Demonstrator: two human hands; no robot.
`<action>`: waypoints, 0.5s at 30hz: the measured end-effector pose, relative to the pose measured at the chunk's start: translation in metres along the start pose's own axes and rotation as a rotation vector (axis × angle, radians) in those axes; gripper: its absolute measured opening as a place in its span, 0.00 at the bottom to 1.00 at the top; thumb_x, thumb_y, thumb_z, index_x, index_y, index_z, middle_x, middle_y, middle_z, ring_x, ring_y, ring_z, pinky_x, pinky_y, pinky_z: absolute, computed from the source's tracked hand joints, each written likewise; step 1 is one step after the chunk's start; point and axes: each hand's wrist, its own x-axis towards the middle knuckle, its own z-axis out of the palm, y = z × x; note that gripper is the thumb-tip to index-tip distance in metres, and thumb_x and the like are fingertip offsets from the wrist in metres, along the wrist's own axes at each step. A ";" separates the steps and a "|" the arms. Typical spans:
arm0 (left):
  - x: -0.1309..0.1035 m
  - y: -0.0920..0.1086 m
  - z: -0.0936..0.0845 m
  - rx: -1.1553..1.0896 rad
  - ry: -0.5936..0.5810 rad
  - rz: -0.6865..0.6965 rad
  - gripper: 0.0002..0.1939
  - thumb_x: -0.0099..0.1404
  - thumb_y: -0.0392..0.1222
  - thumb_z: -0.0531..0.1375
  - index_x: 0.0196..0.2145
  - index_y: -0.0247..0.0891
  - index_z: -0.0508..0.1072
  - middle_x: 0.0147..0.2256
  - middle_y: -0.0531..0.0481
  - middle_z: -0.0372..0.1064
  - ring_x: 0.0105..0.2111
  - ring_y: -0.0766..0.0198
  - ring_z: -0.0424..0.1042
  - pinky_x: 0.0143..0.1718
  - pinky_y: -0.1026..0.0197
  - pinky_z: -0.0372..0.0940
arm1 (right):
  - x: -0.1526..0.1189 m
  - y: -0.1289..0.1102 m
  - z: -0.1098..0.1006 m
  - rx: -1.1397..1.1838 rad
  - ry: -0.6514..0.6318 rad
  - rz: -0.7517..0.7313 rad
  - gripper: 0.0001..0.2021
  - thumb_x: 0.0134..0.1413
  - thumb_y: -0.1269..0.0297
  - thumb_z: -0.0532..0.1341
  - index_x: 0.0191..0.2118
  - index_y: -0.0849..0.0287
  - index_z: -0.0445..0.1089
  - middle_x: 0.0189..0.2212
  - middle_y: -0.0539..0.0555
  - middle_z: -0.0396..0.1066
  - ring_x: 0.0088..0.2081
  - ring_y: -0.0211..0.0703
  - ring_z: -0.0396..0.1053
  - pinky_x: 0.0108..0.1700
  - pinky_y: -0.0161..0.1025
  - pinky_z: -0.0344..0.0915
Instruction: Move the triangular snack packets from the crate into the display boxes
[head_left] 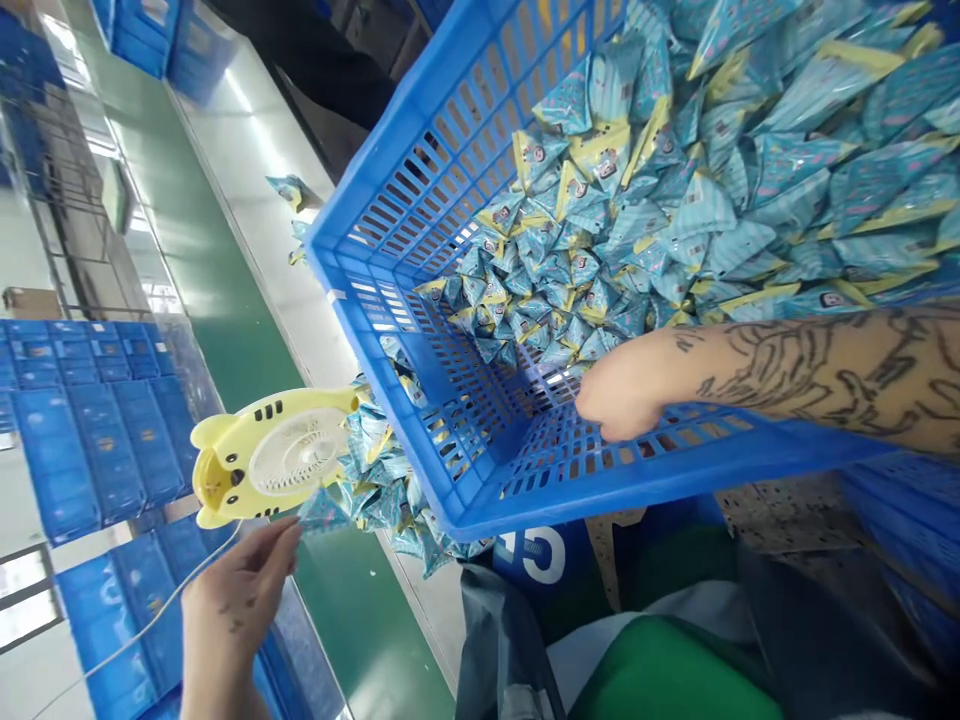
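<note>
My left hand [244, 585], at the lower left, pinches the edge of a small blue packet [324, 510] beside a yellow animal-faced fan [289, 450]. A large blue crate [442, 480] lies tilted across the middle, holding many blue-and-yellow pyramid packets [585, 250]. Inside the crate, near its lower side wall, is my right hand [622, 395], its fingers curled and facing away; anything in them is hidden. The tattooed forearm reaches in over the crate's rim from the right. More packets [382, 480] are heaped between the fan and the crate's outer end.
A green conveyor strip [225, 300] and a pale metal ledge [262, 170] run diagonally behind the crate, with loose packets [295, 192] on the ledge. Stacked blue crates [97, 430] stand at the left. A dark-clothed person's limb [322, 60] shows at the top. A thin cable [161, 610] trails from the fan.
</note>
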 end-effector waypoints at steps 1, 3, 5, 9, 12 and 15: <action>0.003 -0.013 0.005 0.019 -0.020 -0.012 0.23 0.56 0.61 0.62 0.42 0.45 0.81 0.27 0.54 0.77 0.33 0.54 0.79 0.35 0.57 0.72 | 0.000 0.000 0.000 0.010 0.006 0.000 0.15 0.60 0.70 0.54 0.32 0.67 0.79 0.36 0.68 0.79 0.35 0.57 0.75 0.34 0.50 0.65; 0.008 -0.026 0.016 0.027 -0.040 -0.021 0.22 0.58 0.60 0.61 0.42 0.43 0.80 0.28 0.53 0.78 0.33 0.56 0.79 0.34 0.60 0.71 | 0.000 0.000 -0.001 0.020 0.012 0.013 0.15 0.60 0.70 0.54 0.30 0.66 0.78 0.36 0.68 0.78 0.34 0.57 0.74 0.34 0.50 0.64; 0.008 -0.023 0.022 0.020 -0.080 -0.027 0.22 0.59 0.59 0.60 0.42 0.42 0.80 0.28 0.52 0.78 0.30 0.57 0.79 0.33 0.61 0.70 | -0.002 -0.001 -0.002 0.021 0.017 0.018 0.15 0.60 0.70 0.55 0.28 0.65 0.76 0.36 0.68 0.78 0.33 0.56 0.74 0.33 0.50 0.63; -0.003 0.010 0.016 0.042 0.022 0.023 0.23 0.63 0.60 0.59 0.46 0.43 0.79 0.28 0.53 0.78 0.29 0.59 0.77 0.35 0.60 0.69 | -0.004 -0.001 -0.003 0.039 0.036 0.013 0.14 0.60 0.70 0.56 0.29 0.65 0.77 0.36 0.68 0.79 0.31 0.52 0.72 0.32 0.48 0.63; -0.013 0.055 0.001 -0.024 0.192 0.179 0.23 0.65 0.60 0.58 0.47 0.43 0.79 0.27 0.55 0.75 0.31 0.61 0.75 0.35 0.61 0.67 | -0.002 -0.001 -0.003 0.016 0.022 0.023 0.14 0.59 0.70 0.56 0.31 0.67 0.79 0.36 0.68 0.79 0.30 0.51 0.72 0.32 0.47 0.62; -0.012 0.130 -0.004 -0.103 0.128 0.474 0.21 0.67 0.58 0.58 0.46 0.41 0.79 0.25 0.56 0.72 0.27 0.65 0.72 0.32 0.64 0.65 | 0.001 -0.001 -0.002 0.014 -0.021 0.013 0.16 0.61 0.68 0.54 0.32 0.67 0.79 0.34 0.66 0.78 0.31 0.51 0.72 0.33 0.48 0.64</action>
